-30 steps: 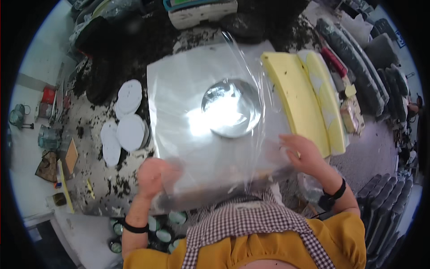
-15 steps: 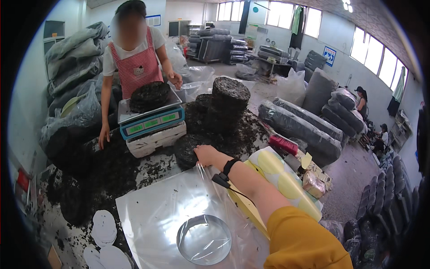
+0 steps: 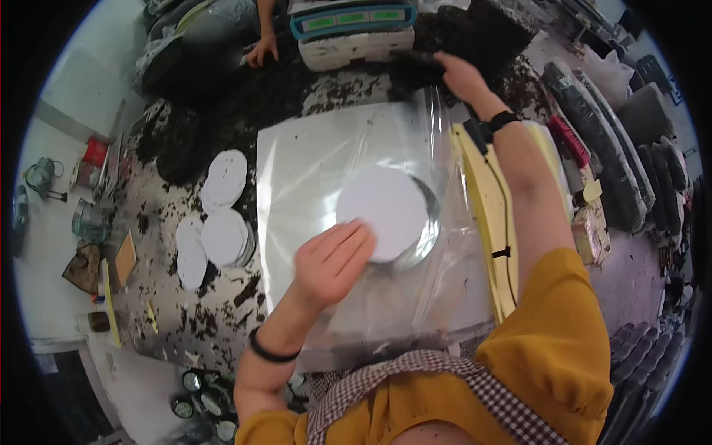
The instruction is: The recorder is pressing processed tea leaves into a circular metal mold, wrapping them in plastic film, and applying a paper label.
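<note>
My left hand [image 3: 334, 259] has its fingers together on a white paper disc [image 3: 384, 208], which lies over a round metal ring [image 3: 426, 245] on a clear plastic sheet [image 3: 289, 185]. My right arm stretches to the back, where my right hand [image 3: 456, 74] grips a dark, flat round cake [image 3: 415, 70], partly blurred. Left of the sheet lie piles of more white discs [image 3: 222, 231]. A long yellow pad [image 3: 497, 274] runs along the sheet's right side.
A scale [image 3: 348, 18] stands on a white block [image 3: 356, 52] at the back, beside a co-worker's hand [image 3: 263, 52]. Dark crumbly material [image 3: 185, 119] covers much of the table [image 3: 159, 326]. A red brush [image 3: 569, 141] and long wrapped bundles [image 3: 601, 148] are at the right.
The view has tipped down from half a second ago. My left hand has come to the middle, and a white disc now covers the ring. My right hand stays stretched toward the back.
</note>
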{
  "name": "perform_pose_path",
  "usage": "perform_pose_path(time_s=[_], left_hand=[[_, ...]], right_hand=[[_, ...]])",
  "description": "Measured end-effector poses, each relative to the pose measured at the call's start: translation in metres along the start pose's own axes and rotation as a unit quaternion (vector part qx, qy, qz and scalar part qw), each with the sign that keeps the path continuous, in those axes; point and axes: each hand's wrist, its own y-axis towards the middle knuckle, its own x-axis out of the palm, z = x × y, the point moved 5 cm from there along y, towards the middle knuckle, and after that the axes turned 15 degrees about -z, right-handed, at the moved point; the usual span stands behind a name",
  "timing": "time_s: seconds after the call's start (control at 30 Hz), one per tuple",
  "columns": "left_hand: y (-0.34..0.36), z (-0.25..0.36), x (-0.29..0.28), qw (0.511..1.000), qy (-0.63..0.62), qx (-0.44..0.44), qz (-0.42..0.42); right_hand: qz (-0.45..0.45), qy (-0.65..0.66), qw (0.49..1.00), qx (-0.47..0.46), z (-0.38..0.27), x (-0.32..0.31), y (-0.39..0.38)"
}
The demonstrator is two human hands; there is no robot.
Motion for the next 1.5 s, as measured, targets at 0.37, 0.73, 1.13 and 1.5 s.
perform_pose_path(time_s=[0.37, 0.73, 1.13, 1.5], left_hand=[[-0.059, -0.005, 0.027, 0.973, -0.209, -0.083, -0.054], [0.015, -0.011, 0.104, 0.807, -0.105, -0.322, -0.485], [-0.022, 0.004, 0.107, 0.792, -0.164, -0.352, -0.470], [0.030, -0.110, 0.170, 0.553, -0.701, -0.202, -0.403]], right_hand=[[0.008, 0.011, 0.978, -0.210, -0.281, -0.092, -0.253], [-0.374, 0.057, 0.924, -0.054, -0.315, -0.026, -0.206], [-0.003, -0.078, 0.997, 0.004, -0.160, -0.065, -0.066], [-0.095, 0.014, 0.995, -0.038, 0.011, 0.044, -0.014]])
